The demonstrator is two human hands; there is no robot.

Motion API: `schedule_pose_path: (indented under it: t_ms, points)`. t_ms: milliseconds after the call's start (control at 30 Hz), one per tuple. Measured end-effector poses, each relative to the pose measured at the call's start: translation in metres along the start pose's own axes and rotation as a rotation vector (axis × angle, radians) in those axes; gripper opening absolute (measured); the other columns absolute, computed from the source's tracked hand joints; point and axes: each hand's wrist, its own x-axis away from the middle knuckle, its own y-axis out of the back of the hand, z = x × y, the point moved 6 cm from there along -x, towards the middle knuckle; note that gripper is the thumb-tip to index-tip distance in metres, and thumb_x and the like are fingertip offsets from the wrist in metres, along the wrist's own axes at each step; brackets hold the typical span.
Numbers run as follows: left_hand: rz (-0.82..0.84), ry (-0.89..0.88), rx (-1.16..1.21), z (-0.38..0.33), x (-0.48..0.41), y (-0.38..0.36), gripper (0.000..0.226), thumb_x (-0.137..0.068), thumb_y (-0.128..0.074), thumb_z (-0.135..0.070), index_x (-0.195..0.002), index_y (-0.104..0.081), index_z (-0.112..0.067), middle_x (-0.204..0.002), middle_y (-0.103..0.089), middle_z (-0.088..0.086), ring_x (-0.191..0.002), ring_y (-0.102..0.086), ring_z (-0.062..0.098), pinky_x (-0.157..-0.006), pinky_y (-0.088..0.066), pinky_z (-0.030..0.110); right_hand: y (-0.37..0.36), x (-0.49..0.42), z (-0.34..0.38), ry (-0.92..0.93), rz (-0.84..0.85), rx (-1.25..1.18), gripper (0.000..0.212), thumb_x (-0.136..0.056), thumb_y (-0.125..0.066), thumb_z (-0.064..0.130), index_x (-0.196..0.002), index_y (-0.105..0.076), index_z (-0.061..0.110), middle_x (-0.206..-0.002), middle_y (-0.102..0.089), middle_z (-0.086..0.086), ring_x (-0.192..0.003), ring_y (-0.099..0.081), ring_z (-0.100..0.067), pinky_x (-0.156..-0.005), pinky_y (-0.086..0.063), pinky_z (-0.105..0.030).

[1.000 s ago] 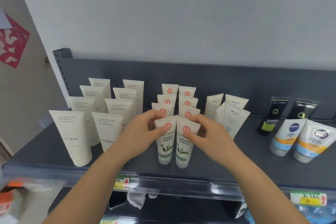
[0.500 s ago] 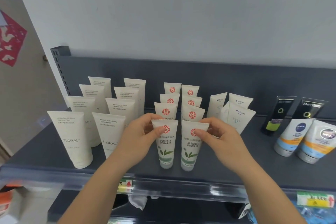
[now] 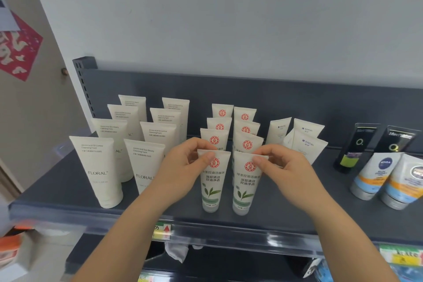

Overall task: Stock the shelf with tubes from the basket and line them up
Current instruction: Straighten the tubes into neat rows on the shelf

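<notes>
Two white tubes with green leaves and a red seal stand upright at the front of the dark grey shelf (image 3: 57,190). My left hand (image 3: 180,169) pinches the top of the left front tube (image 3: 212,188). My right hand (image 3: 288,171) pinches the top of the right front tube (image 3: 246,190). A small gap separates the two tubes. Behind them stand two rows of the same tubes (image 3: 246,130), running back toward the shelf wall. No basket is in view.
Cream FLORAL tubes (image 3: 97,171) stand in rows on the left. Plain white tubes (image 3: 304,144) stand just right of my right hand. Black tubes (image 3: 353,146) and blue-orange NIVEA tubes (image 3: 375,176) fill the right end. A clear price rail (image 3: 229,233) edges the shelf front.
The two front tubes, touching at their tops a second ago, now stand apart and upright. Both hands have spread a little outward with them.
</notes>
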Motion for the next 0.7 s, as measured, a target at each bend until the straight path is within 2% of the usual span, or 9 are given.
schedule_pose_path:
  t_ms: [167, 300, 400, 567, 700]
  points:
    - [-0.027, 0.011, -0.021, 0.0008, 0.0, 0.0, 0.009, -0.093, -0.061, -0.024, -0.096, -0.065, -0.03, -0.101, -0.07, -0.018, -0.095, -0.066, 0.0, -0.078, -0.054, 0.017, 0.0004, -0.0009, 0.0001, -0.008, -0.023, 0.019, 0.009, -0.092, -0.065, 0.023, -0.09, -0.071, 0.028, -0.09, -0.072, 0.021, -0.086, -0.066, 0.004, -0.067, -0.049, -0.008]
    - [-0.075, 0.011, -0.016, -0.0005, -0.0012, 0.0047, 0.009, -0.093, -0.061, -0.021, -0.097, -0.067, -0.025, -0.1, -0.07, -0.018, -0.093, -0.066, -0.004, -0.069, -0.051, 0.008, 0.0027, -0.0009, 0.0001, -0.028, -0.027, 0.005, 0.008, -0.092, -0.065, 0.023, -0.091, -0.073, 0.026, -0.09, -0.074, 0.016, -0.085, -0.068, 0.0, -0.072, -0.05, -0.016]
    - [-0.071, -0.001, -0.025, -0.0024, -0.0009, 0.0033, 0.009, -0.092, -0.062, -0.019, -0.096, -0.068, -0.025, -0.099, -0.071, -0.017, -0.092, -0.066, -0.003, -0.07, -0.052, 0.009, 0.0029, -0.0014, 0.0007, -0.038, -0.019, -0.007, 0.008, -0.091, -0.066, 0.022, -0.09, -0.073, 0.025, -0.091, -0.074, 0.016, -0.085, -0.069, -0.003, -0.076, -0.053, -0.021]
    - [-0.075, 0.003, -0.007, -0.0022, -0.001, 0.0028, 0.009, -0.092, -0.062, -0.017, -0.096, -0.069, -0.023, -0.098, -0.071, -0.015, -0.092, -0.067, -0.001, -0.069, -0.051, 0.008, 0.0037, -0.0021, 0.001, -0.056, -0.023, 0.01, 0.008, -0.091, -0.066, 0.023, -0.089, -0.074, 0.025, -0.091, -0.074, 0.016, -0.084, -0.068, 0.0, -0.076, -0.052, -0.021]
    - [-0.085, 0.009, -0.001, -0.0017, -0.0007, 0.0046, 0.009, -0.092, -0.062, -0.018, -0.095, -0.068, -0.023, -0.098, -0.07, -0.016, -0.09, -0.066, -0.003, -0.067, -0.05, 0.005, 0.0029, -0.0024, 0.0011, -0.062, -0.019, 0.0, 0.009, -0.091, -0.066, 0.023, -0.089, -0.074, 0.024, -0.092, -0.075, 0.014, -0.087, -0.07, -0.005, -0.082, -0.058, -0.031]
